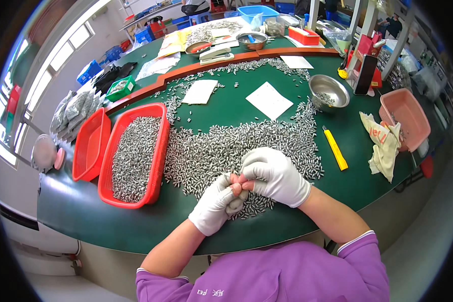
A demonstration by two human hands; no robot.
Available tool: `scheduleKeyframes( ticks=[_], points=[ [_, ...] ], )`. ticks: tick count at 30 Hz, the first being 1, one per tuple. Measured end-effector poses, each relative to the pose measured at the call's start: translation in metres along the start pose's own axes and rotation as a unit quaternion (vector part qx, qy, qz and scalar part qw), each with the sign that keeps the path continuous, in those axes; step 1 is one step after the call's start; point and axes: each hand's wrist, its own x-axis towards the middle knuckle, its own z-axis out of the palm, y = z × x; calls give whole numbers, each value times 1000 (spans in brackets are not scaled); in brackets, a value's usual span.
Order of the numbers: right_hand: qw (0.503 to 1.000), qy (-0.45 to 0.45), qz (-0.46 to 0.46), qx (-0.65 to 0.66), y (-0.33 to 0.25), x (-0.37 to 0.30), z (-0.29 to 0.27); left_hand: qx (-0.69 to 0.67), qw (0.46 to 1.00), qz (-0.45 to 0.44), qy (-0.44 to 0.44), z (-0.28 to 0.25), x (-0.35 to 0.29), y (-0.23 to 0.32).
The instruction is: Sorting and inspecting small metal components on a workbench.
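Observation:
White gloves with bare fingertips cover both my hands, which meet over a wide spread of small silvery metal pins (211, 151) on the green table (181, 232). My left hand (217, 204) is closed, thumb and forefinger pinched together. Opposite it, my right hand (274, 176) is also closed, its thumb and forefinger touching the left fingertips. Whatever sits between the fingertips is hidden or too small to make out. To the left of the spread stands a red basket (164, 146) full of the same pins.
An empty red basket (83, 168) stands at the far left. A steel bowl (340, 95), yellow utility knife (334, 148), cloth (382, 151) and pink basin (412, 113) are on the right. White papers (268, 100) lie beyond the pins, before a reddish-brown wooden rail (186, 70).

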Motion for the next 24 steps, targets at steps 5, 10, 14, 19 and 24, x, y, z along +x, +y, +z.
scheduleKeyframes(
  ticks=[5, 10, 14, 19, 24],
  points=[
    [998, -4, 14, 64, 4, -5, 4, 4, 1000, -14, -22, 2, 1, 0],
    [996, -16, 28, 78, 2, -6, 5, 0, 1000, 0, -22, 0, -1, -4],
    [997, 10, 31, 71, 1, -5, 8, 12, 1000, -6, -12, 3, 0, 1],
    [1000, 19, -2, 23, -2, 0, 4, -18, 1000, 6, -9, 2, 0, 1],
    [1000, 10, -28, 8, -1, 0, 3, -21, 1000, -1, -14, 5, 2, 2]
  ],
)
